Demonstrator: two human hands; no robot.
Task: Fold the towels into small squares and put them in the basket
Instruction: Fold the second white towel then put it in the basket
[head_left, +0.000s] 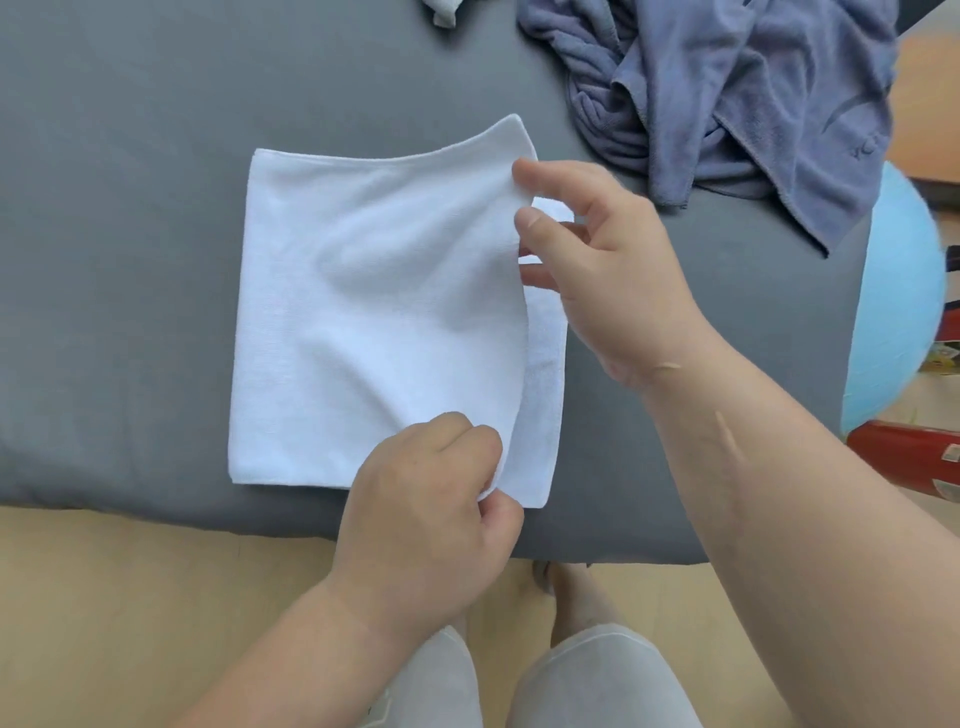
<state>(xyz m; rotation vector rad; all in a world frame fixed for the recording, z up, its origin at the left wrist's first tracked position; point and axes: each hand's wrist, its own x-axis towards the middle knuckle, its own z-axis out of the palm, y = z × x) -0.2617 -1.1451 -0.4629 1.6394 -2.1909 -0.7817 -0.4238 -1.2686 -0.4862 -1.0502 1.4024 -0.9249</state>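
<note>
White terry cloth, the white towel (374, 322), is found lying flat on the grey padded surface (130, 234), near its front edge and roughly in the middle of the view. One fold is judged to be in hand: an upper layer is laid over a lower one, and a strip of the lower layer is left uncovered along the right side.

The upper layer's near right corner is pinched by the left hand (431, 499), whose fingers are curled tight around the cloth. The same layer's right edge, higher up, is gripped between thumb and forefinger of the right hand (597, 260); the remaining fingers are spread loosely and hold nothing. The far right corner is seen lifted and curled clear of the surface, so the edges are not yet aligned.

A small square is not yet reached; further folding is judged necessary. A blue-grey towel (727, 93) is noted crumpled and unfolded at the far right of the surface, well apart from the white one. A scrap of pale cloth (444, 10) is noted at the top edge; its nature cannot be told. No basket is in view, and no finished towel is seen. Most of the task is therefore judged outstanding.
</note>
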